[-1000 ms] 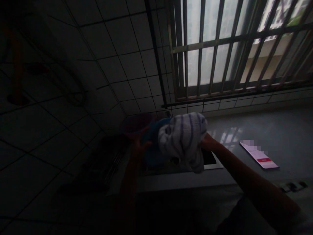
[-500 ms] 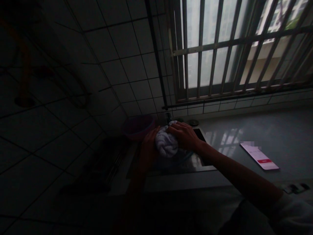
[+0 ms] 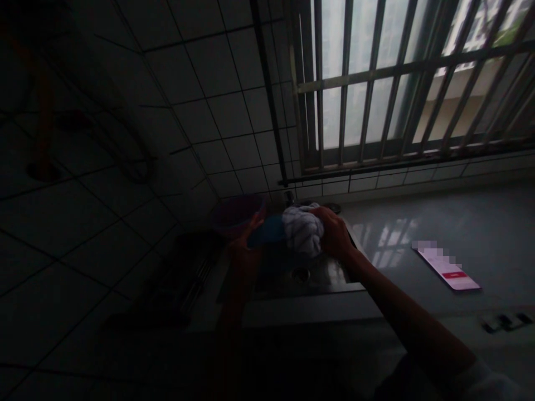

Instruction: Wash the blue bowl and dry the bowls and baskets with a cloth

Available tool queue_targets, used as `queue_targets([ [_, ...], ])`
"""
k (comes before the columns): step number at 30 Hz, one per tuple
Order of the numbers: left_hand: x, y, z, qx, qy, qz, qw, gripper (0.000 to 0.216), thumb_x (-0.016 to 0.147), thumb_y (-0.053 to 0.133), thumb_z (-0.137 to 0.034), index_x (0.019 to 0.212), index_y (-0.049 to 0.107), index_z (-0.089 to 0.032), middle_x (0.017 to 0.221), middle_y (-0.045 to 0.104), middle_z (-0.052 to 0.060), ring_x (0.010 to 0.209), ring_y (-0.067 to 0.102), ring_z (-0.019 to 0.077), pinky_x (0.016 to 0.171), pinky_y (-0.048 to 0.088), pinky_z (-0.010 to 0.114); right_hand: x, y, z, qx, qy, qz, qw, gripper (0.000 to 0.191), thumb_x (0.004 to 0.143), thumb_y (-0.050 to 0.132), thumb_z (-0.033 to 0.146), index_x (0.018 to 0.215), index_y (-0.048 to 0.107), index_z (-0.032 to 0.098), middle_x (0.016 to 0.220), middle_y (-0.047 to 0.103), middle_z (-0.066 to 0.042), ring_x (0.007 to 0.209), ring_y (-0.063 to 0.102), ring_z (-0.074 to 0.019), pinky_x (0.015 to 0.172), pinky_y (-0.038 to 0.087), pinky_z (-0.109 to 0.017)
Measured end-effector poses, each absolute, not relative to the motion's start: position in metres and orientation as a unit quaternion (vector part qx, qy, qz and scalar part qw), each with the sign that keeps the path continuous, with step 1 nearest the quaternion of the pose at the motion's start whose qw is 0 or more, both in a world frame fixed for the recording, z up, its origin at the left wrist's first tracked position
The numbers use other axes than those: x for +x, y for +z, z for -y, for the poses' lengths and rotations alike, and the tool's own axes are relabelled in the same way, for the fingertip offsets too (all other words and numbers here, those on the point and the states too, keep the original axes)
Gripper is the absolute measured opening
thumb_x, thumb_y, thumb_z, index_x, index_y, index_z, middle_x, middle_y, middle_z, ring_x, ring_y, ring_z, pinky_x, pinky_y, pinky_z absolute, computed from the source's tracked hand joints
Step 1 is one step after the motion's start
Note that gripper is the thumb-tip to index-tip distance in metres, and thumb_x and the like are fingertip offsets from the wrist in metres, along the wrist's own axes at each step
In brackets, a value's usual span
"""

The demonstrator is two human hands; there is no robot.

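White cloth w/ dark stripes [image 3: 304, 234] is bunched in our right hand [image 3: 334, 234], fingers clamped round it, over the steel sink [image 3: 292, 278]. Our left hand [image 3: 247, 236] is gripping the rim of a blue bowl-like thing [image 3: 267, 233], just beside the cloth; it's v. dark there, so we're not sure how firm that grip is. A purple basin [image 3: 236, 214] is sitting behind, at the sink's back-left corner.

Risks as we're judging them: poor light is hiding the bowl's edge, so it could be slipping from wet fingers & dropping into the sink. Squeezing the cloth could be sending drips onto the worktop [image 3: 418, 223] twd the lit phone [image 3: 449, 268], which is lying well apart to the right, though the surface looks glossy.
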State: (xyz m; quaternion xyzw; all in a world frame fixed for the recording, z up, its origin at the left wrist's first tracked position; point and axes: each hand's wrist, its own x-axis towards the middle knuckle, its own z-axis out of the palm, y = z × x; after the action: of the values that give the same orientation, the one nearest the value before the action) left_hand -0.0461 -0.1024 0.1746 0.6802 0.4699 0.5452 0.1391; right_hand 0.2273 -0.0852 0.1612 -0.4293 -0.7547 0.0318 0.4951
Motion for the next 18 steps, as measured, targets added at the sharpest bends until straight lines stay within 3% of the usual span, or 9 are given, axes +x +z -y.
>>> queue_targets([
  [4, -0.062, 0.152, 0.092, 0.623, 0.608, -0.456, 0.186, 0.061, 0.089, 0.080, -0.041, 0.146, 0.066, -0.024, 0.137, 0.076, 0.011, 0.128, 0.072, 0.0333, 0.110, 0.058, 0.050, 0.232, 0.140, 0.079, -0.468, 0.115, 0.701, 0.526, 0.030, 0.092, 0.059, 0.028, 0.121, 0.065, 0.021, 0.113, 0.075, -0.010, 0.099, 0.069, -0.0262, 0.085, 0.052, -0.031],
  [6, -0.061, 0.146, 0.090, 0.612, 0.593, -0.479, 0.210, 0.053, 0.088, 0.080, -0.043, 0.137, 0.072, -0.022, 0.130, 0.079, 0.012, 0.124, 0.073, 0.0344, 0.110, 0.057, 0.053, 0.233, 0.132, 0.074, -0.480, 0.126, 0.697, 0.518, 0.027, 0.092, 0.059, 0.027, 0.117, 0.065, 0.020, 0.109, 0.075, -0.009, 0.095, 0.069, -0.0249, 0.083, 0.051, -0.030],
  [9, -0.050, 0.149, 0.094, 0.644, 0.535, -0.515, 0.185, 0.041, 0.085, 0.082, -0.037, 0.125, 0.078, -0.026, 0.129, 0.079, 0.011, 0.127, 0.071, 0.0362, 0.117, 0.050, 0.056, 0.230, 0.131, 0.071, -0.468, 0.073, 0.727, 0.497, 0.026, 0.090, 0.058, 0.019, 0.115, 0.066, 0.019, 0.112, 0.073, -0.011, 0.102, 0.067, -0.0264, 0.088, 0.050, -0.032],
  [12, -0.034, 0.160, 0.102, 0.688, 0.510, -0.495, 0.141, 0.048, 0.083, 0.080, -0.024, 0.130, 0.078, -0.031, 0.140, 0.074, 0.007, 0.137, 0.064, 0.0358, 0.126, 0.041, 0.053, 0.220, 0.144, 0.076, -0.429, -0.019, 0.784, 0.448, 0.029, 0.091, 0.059, 0.012, 0.117, 0.069, 0.019, 0.111, 0.072, -0.013, 0.104, 0.064, -0.0283, 0.092, 0.048, -0.036],
  [15, -0.025, 0.169, 0.107, 0.723, 0.483, -0.477, 0.123, 0.045, 0.086, 0.071, -0.018, 0.130, 0.078, -0.028, 0.135, 0.077, 0.007, 0.129, 0.070, 0.0353, 0.121, 0.047, 0.050, 0.209, 0.163, 0.086, -0.374, -0.073, 0.831, 0.404, 0.035, 0.093, 0.059, 0.009, 0.123, 0.070, 0.022, 0.111, 0.072, -0.012, 0.105, 0.061, -0.0285, 0.094, 0.047, -0.038],
  [18, -0.029, 0.173, 0.109, 0.718, 0.494, -0.479, 0.105, 0.044, 0.088, 0.070, -0.022, 0.130, 0.078, -0.026, 0.129, 0.079, 0.007, 0.120, 0.074, 0.0341, 0.112, 0.056, 0.047, 0.210, 0.174, 0.091, -0.351, -0.066, 0.838, 0.412, 0.038, 0.093, 0.059, 0.011, 0.127, 0.070, 0.024, 0.111, 0.072, -0.011, 0.106, 0.061, -0.0281, 0.094, 0.047, -0.039],
])
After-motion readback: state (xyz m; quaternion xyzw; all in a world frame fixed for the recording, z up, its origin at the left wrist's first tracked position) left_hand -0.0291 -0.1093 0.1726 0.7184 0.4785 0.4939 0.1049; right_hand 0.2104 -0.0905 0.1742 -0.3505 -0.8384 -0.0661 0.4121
